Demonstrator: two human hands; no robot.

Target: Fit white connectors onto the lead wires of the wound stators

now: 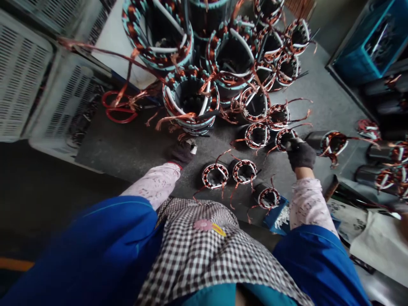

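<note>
My right hand (301, 154), in a dark glove, is closed on the rim of a small motor stator (283, 140) with copper windings and white sleeving. Another small stator (257, 136) stands upright just left of it. My left hand (182, 153), also gloved, is closed low over the grey table, in front of a large stator (191, 100) with light-blue slot liners. Something pale shows at its fingertips; I cannot make out what. Between my hands and nearer to me are small stators (215, 176), (245, 171) upright and a tilted stator (268, 197).
Several large stators (231, 55) crowd the back of the grey table (127, 144). Red-handled scissors (119, 114) lie at the left, beside white plastic crates (22, 76). A blue crate (360, 63) stands at the far right. A small blue box (276, 217) sits at the front edge.
</note>
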